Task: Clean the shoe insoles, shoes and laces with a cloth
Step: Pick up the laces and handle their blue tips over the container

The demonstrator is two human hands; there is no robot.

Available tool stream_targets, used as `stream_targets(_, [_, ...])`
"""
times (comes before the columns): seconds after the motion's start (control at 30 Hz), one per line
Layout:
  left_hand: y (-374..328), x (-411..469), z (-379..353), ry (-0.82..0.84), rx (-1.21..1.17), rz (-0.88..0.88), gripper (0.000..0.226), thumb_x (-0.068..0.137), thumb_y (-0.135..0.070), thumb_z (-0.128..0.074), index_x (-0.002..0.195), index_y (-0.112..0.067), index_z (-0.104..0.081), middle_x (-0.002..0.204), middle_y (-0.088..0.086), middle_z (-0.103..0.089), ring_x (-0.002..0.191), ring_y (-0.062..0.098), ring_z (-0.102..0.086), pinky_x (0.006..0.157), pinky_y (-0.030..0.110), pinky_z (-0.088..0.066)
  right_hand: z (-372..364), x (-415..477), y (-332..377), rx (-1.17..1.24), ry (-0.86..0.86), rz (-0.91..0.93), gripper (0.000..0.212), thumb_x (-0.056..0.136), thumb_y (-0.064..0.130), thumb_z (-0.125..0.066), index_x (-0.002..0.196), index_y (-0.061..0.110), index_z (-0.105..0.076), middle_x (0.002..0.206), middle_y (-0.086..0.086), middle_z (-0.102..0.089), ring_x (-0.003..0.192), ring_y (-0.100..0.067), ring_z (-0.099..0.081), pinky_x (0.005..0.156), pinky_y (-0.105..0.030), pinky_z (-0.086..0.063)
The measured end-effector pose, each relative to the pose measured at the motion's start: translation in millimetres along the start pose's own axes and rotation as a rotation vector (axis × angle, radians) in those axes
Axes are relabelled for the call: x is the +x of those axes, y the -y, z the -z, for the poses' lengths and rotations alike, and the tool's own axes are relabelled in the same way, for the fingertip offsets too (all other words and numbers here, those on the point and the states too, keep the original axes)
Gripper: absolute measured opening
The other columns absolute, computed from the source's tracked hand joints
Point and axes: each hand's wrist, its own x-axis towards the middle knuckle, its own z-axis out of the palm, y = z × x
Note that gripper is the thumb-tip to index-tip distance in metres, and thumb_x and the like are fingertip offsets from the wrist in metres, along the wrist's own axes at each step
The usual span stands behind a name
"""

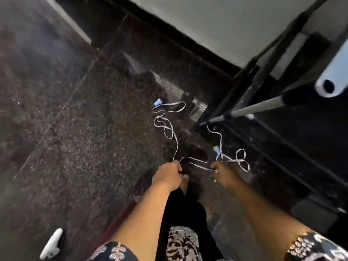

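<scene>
1. Far left, low: a white object (pixel 51 244) lies on the dark speckled floor (pixel 75 129). Too blurred to ID.
2. The left lace (pixel 165 127) snakes down the floor from a small blue bit (pixel 157 102) twd the person. It's strung out long, prob. so the whole length can be wiped.
3. Left hand (pixel 167 175): fingers curled, pinching that lace near its end, the end just clear of the floor.
4. Btw the hands: a bare foot (pixel 185 180) under a black trouser leg.
5. Right hand (pixel 224 175): curled too, looks to be pinching the end of the right lace (pixel 242 161). That lace loops just beside it, near a blue-yellow bit (pixel 216 150).
6. Far right: a black metal rack (pixel 263 106), with the laces lying near its foot.
7. No cloth, shoes or insoles in view. My guess is the laces are being gathered and the wiping isn't begun.
</scene>
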Motion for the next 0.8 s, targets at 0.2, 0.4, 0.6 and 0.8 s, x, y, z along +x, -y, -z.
stream_targets(0.2, [33.4, 49.8, -37.3, 0.039, -0.09, -0.038, 0.021, 0.08, -0.011, -0.056, 0.1, -0.015, -0.059, 0.109, 0.013, -0.063, 0.103, 0.029, -0.06, 0.09, 0.039, -0.049, -22.5, 68.6, -28.1, -0.168, 0.008, -0.01, 0.054, 0.081, 0.005, -0.063, 0.133, 0.01, -0.048, 0.143, -0.02, -0.036, 0.125, -0.035, -0.045, 0.1, -0.034, -0.038])
stream_targets(0.4, [52.9, 92.6, -62.4, 0.043, -0.095, -0.024, 0.014, 0.083, -0.013, -0.054, 0.095, -0.018, -0.058, 0.108, 0.012, -0.064, 0.102, 0.028, -0.06, 0.091, 0.037, -0.048, -31.4, 123.2, -50.4, -0.293, 0.014, -0.038, 0.064, 0.085, 0.013, -0.063, 0.143, 0.016, -0.036, 0.155, -0.016, -0.015, 0.137, -0.035, -0.03, 0.108, -0.036, -0.028])
stream_targets(0.6, [52.6, 108.1, -58.6, 0.036, -0.258, 0.02, 0.012, 0.086, -0.017, -0.058, 0.098, -0.018, -0.059, 0.104, 0.011, -0.066, 0.101, 0.027, -0.06, 0.09, 0.035, -0.047, -31.2, 135.8, -41.3, -0.253, -0.179, 0.069, 0.044, 0.079, 0.002, -0.059, 0.122, 0.012, -0.061, 0.135, -0.016, -0.05, 0.117, -0.037, -0.053, 0.1, -0.038, -0.041])
stream_targets(0.8, [40.6, 100.6, -17.9, -0.014, -1.006, 0.172, 0.023, 0.095, -0.031, -0.052, 0.117, -0.026, -0.051, 0.092, -0.003, -0.059, 0.078, 0.013, -0.057, 0.074, 0.031, -0.047, -43.8, 87.8, 76.9, 0.221, -0.26, 0.331, 0.01, 0.079, 0.02, -0.073, 0.078, 0.01, -0.074, 0.07, 0.0, -0.066, 0.062, 0.0, -0.056, 0.056, -0.008, -0.036])
